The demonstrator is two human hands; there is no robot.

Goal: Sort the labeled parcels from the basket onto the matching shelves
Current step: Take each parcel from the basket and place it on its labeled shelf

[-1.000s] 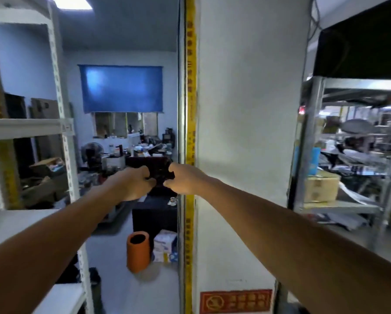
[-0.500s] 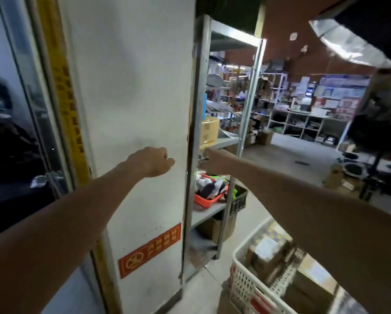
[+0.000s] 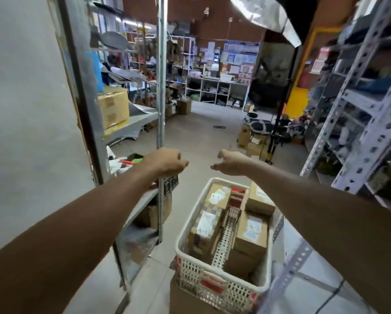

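Far left, a white wall panel [image 3: 27,109]. Beside it, a metal shelf unit [image 3: 159,87] with a cardboard box [image 3: 113,107] on its middle level and, lower down, a tray of mixed items, red and green among them [image 3: 131,160].

Left hand [image 3: 165,163] outstretched in front of the shelf unit's upright post, back of the hand up, fingers loosely curled downward, nothing visibly held; whether it touches the post, cannot tell.

Right hand [image 3: 229,163] outstretched at the same level, a clear gap apart from the left, thumb raised, fingers relaxed and slightly parted, pointing toward the left hand, empty and touching nothing.

Below and between the forearms, a white perforated basket [image 3: 212,283] with red patches on its near wall, resting on a cardboard carton on the floor. Inside, labeled parcels [image 3: 251,234]: brown boxes with white stickers, handwritten "A-1" legible on two at the left side, "A-2" apparently on one at the right. A perforated white strip [image 3: 224,241] lying between the two rows.

Far right, a grey slotted-angle shelf rack [image 3: 368,114], its contents blurred. Behind, a cluttered storeroom with a concrete floor [image 3: 201,128].
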